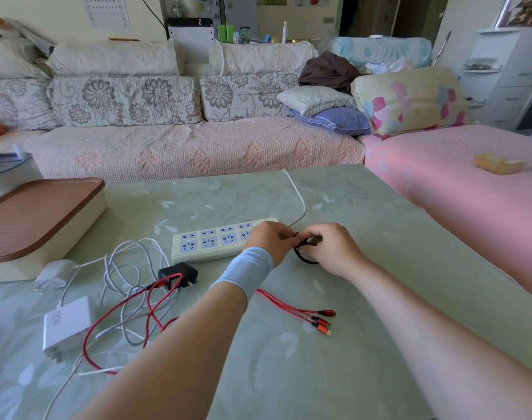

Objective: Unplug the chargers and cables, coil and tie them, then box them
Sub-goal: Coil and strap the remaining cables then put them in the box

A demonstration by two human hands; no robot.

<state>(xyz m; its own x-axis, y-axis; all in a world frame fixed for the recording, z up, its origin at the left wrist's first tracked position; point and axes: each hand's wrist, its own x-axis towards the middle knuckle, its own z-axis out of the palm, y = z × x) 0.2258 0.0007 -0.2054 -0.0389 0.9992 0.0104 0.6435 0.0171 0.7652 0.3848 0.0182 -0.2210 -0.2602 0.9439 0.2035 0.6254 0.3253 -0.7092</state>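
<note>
Hands meet over the table: left hand (269, 239) and right hand (329, 250) pinch a coiled black cable (304, 258).

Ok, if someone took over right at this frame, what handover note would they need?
Left hand and right hand: both grip the looped black cable beside the power strip; whether it is tied is hidden.
Done: the strip's visible sockets are empty.
To do: red cable, white cables, black charger, 120W charger and small white charger lie loose on the table. The box sits at far left, lid on.
</note>
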